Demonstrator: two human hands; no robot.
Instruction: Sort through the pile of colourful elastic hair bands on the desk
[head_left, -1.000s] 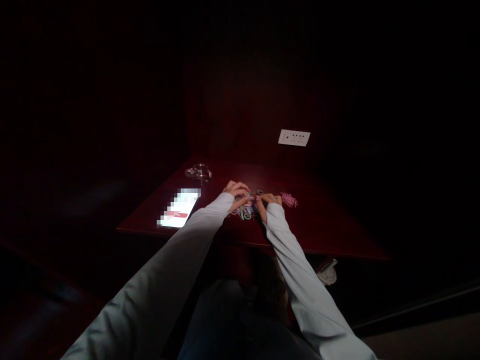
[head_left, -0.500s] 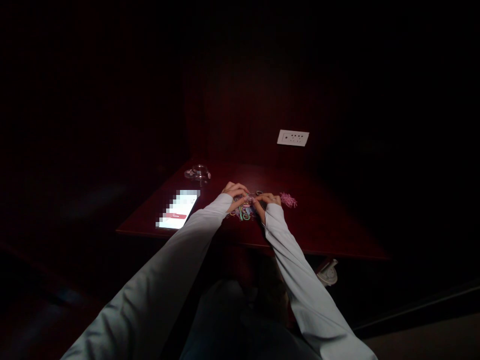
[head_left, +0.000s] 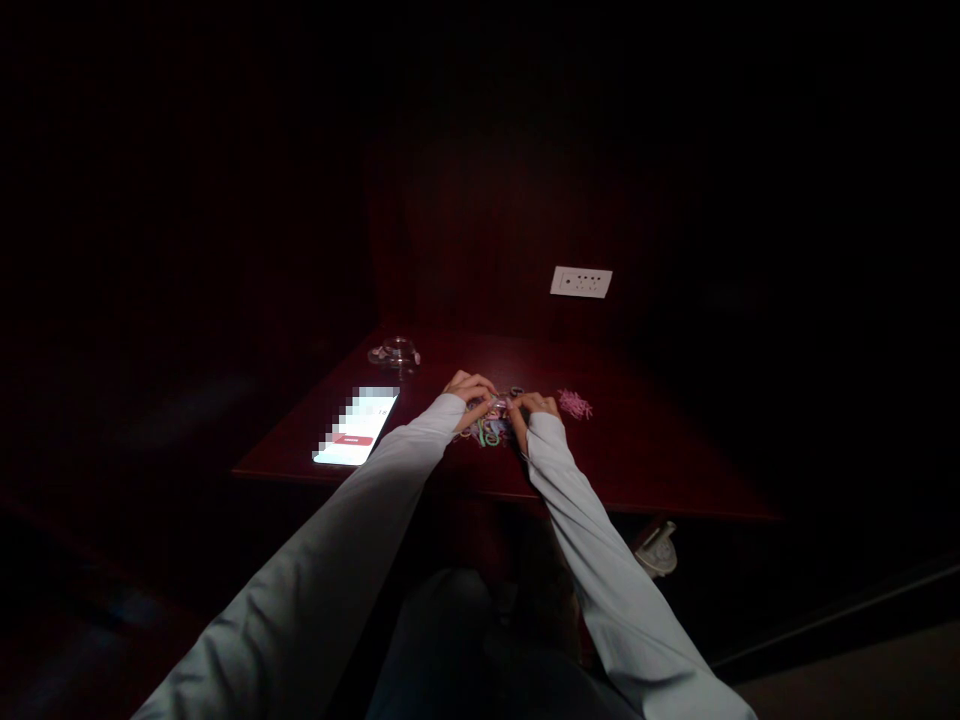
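Well, a multicoloured pile of small, thin loops (head_left: pixel 489 434).
Left of it, a glowing flat phone (head_left: pixel 358 430), then a clear round container (head_left: pixel 399 351); my left hand (head_left: pixel 468 388) and right hand (head_left: pixel 537 404), fingertips narrowed, pinch a small shiny pinkish piece (head_left: pixel 499 403) at the pile; right of it, a stringy pink clump (head_left: pixel 575 404).

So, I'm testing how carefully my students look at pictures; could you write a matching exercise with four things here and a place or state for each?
Things:
1. phone
2. socket panel
3. pink strands
4. multicoloured pile

Places or states:
A. mounted on the wall
B. between the left hand and the right hand
C. just to the right of the right hand
D. screen lit

Right pairs: 1-D, 2-A, 3-C, 4-B
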